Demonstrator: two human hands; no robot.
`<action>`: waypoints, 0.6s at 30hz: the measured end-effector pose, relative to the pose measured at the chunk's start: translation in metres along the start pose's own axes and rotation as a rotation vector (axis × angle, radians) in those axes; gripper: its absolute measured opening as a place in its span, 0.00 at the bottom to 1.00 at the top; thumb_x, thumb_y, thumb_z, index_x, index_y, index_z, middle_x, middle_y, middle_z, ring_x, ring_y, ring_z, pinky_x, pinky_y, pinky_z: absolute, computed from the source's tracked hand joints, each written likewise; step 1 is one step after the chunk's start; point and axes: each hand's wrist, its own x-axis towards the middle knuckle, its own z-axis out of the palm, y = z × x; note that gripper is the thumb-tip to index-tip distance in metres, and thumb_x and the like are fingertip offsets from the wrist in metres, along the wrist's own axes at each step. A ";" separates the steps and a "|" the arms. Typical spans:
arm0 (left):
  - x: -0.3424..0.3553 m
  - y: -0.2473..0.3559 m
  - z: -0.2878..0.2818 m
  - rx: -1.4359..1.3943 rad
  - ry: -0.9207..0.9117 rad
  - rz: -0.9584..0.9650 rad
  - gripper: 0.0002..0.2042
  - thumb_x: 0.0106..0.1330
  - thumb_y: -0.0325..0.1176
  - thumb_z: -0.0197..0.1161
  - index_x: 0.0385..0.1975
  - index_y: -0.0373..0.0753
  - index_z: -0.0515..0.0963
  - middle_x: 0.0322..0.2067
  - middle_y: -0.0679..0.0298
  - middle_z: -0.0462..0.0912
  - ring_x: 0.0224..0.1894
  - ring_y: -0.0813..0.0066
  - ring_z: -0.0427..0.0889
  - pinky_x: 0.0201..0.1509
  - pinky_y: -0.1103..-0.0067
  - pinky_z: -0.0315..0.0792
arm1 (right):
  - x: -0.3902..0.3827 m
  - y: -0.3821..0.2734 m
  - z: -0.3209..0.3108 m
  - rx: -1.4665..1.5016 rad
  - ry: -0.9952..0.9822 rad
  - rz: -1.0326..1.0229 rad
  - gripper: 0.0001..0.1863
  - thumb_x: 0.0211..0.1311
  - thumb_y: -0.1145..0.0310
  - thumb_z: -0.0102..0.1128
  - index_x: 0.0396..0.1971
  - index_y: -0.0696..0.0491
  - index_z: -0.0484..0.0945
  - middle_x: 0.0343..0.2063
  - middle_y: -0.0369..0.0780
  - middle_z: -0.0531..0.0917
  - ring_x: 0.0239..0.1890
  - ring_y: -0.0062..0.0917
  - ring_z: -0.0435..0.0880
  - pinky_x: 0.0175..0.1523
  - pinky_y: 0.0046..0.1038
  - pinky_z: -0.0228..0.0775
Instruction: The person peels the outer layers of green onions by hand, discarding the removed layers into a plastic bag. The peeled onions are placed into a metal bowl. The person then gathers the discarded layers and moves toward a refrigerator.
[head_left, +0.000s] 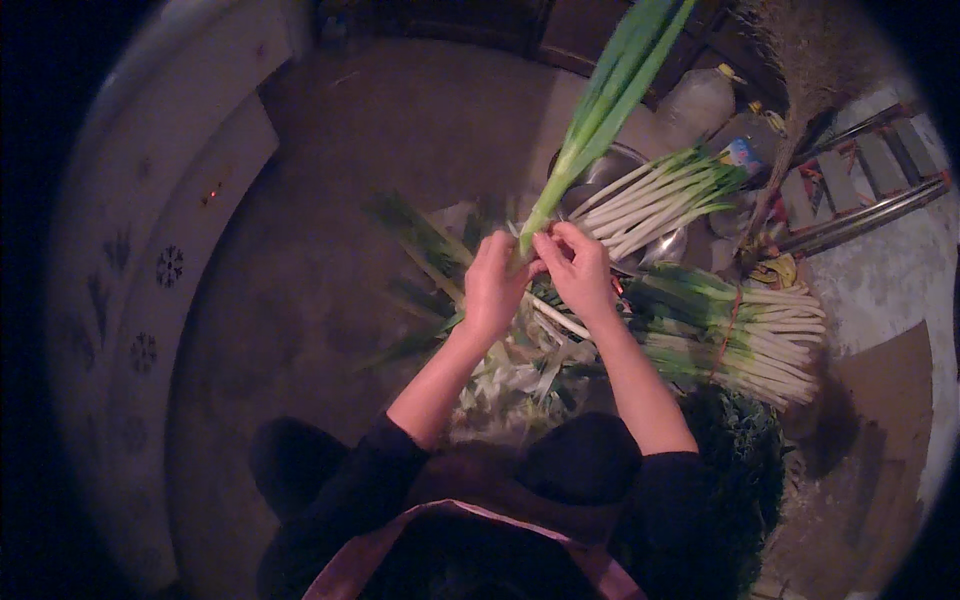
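Note:
Both hands are closed around the lower stalk of a green onion (572,160), its long leaves pointing up and away to the right. My left hand (492,285) grips the stalk from the left. Against it on the right, my right hand (578,268) pinches the same stalk with thumb and fingers. White-stalked onions (655,205) lie together across a metal bowl (612,165) just beyond my right hand. Under my wrists is a heap of pale peelings and leaf scraps (515,385). More loose green leaves (425,250) spread out left of my left hand.
To the right lies a tied bundle of onions (765,340), with dark leafy greens (735,465) nearer me. Clear plastic jugs (700,100), a straw broom (800,65) and a ladder-like metal frame (865,175) stand at the far right. A pale curved panel (150,260) borders the left.

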 end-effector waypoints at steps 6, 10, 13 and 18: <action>-0.003 0.001 0.001 -0.008 -0.041 0.030 0.26 0.52 0.44 0.79 0.39 0.36 0.71 0.34 0.51 0.77 0.36 0.46 0.78 0.38 0.63 0.73 | -0.004 0.005 0.002 0.065 0.142 -0.002 0.09 0.68 0.69 0.63 0.33 0.60 0.79 0.23 0.37 0.84 0.25 0.18 0.83 0.31 0.24 0.75; -0.002 0.005 0.003 -0.073 -0.064 0.044 0.27 0.51 0.46 0.79 0.39 0.35 0.70 0.33 0.51 0.77 0.36 0.47 0.78 0.38 0.63 0.73 | -0.006 0.011 -0.002 -0.050 0.182 -0.084 0.09 0.70 0.70 0.60 0.31 0.59 0.76 0.22 0.37 0.81 0.23 0.17 0.78 0.30 0.25 0.72; -0.003 0.006 0.005 -0.073 -0.036 0.086 0.29 0.51 0.47 0.79 0.38 0.35 0.69 0.32 0.52 0.77 0.33 0.49 0.77 0.37 0.65 0.73 | -0.007 0.015 -0.003 -0.071 0.181 -0.087 0.09 0.71 0.70 0.59 0.31 0.58 0.74 0.22 0.35 0.79 0.24 0.16 0.75 0.30 0.24 0.69; -0.003 0.005 0.005 0.017 -0.031 0.079 0.30 0.50 0.49 0.79 0.38 0.34 0.69 0.32 0.52 0.77 0.33 0.49 0.76 0.36 0.65 0.73 | -0.005 0.017 -0.004 0.063 0.207 -0.127 0.08 0.74 0.68 0.58 0.37 0.56 0.73 0.27 0.31 0.76 0.28 0.12 0.73 0.34 0.18 0.68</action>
